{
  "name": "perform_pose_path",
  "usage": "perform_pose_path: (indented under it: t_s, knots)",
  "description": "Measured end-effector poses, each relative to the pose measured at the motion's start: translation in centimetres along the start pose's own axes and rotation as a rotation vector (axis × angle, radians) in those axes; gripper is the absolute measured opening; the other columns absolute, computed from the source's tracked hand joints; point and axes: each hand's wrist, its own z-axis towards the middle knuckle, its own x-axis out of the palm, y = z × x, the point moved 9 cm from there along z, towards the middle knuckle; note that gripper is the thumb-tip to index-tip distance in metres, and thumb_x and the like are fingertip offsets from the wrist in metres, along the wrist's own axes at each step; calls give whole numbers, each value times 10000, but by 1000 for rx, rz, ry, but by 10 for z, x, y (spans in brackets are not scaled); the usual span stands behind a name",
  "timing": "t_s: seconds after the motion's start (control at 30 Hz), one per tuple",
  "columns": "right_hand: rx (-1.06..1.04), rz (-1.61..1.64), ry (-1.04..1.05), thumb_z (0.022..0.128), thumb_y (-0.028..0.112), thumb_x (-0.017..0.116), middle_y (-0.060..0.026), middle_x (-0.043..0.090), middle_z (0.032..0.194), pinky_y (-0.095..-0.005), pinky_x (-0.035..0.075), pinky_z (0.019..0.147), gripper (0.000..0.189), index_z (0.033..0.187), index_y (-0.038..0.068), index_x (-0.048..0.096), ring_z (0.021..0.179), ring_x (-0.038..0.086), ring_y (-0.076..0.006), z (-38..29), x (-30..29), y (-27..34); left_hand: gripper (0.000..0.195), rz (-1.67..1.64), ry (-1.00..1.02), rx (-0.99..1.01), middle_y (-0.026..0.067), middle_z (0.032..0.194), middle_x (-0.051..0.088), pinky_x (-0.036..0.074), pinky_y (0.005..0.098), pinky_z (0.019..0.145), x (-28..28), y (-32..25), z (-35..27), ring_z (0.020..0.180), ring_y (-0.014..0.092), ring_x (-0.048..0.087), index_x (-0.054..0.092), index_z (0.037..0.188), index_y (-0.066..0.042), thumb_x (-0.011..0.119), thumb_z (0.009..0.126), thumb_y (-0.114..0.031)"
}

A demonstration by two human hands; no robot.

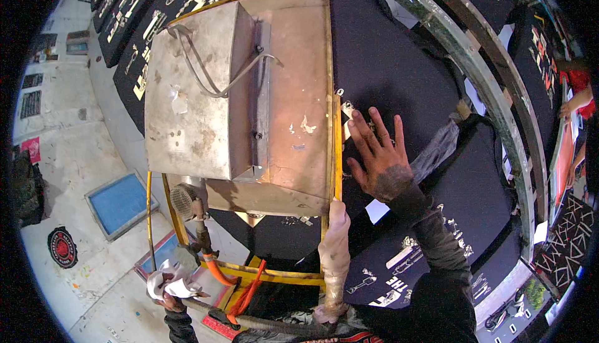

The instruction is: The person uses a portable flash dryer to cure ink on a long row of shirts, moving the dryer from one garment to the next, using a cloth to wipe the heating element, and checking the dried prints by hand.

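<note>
My left hand [169, 302], at lower left, is closed around a crumpled white cloth [175, 283] at the end of a wrapped handle bar [276, 323]. Spread wide, my right hand [380, 156] is over a black printed T-shirt [402, 76], palm down; whether it touches the fabric is unclear. Close to its fingertips runs the yellow metal frame [338, 156] of a sheet-metal heater [194, 95], which covers part of the shirts beneath. A bent metal rod [213, 92] rises from the heater's top. Below its housing sits a mesh-ended gas burner [183, 201] joined to an orange hose [217, 270].
Curved-looking metal rails [496, 90] run along the right, with more printed shirts [543, 62] beyond. There, another person's hands [573, 107] are at a framed screen [561, 142]. Blue-meshed screen frames [121, 205] lean or lie at left. A tape-wrapped post [334, 249] stands near my body.
</note>
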Motion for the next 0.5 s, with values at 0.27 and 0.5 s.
perform_pose_path:
  t_s: [0.27,0.5]
  knots:
    - [-38,31,-32,950,363,551,-130,401,1530,-687,104,1165,592,1458,81,440,1474,264,-364,-12,-8,11,645,-3,18,24,173,1153,613,507,452,924,3,0,11,1050,295,619,516,1280,19,527,931,-523]
    - [-131,69,-74,938,317,562,-97,414,1526,-673,115,1173,584,1457,80,437,1467,284,-348,-17,-9,12,661,26,-11,41,164,1127,618,497,446,921,-2,1,5,1036,291,615,538,1261,11,522,919,-554]
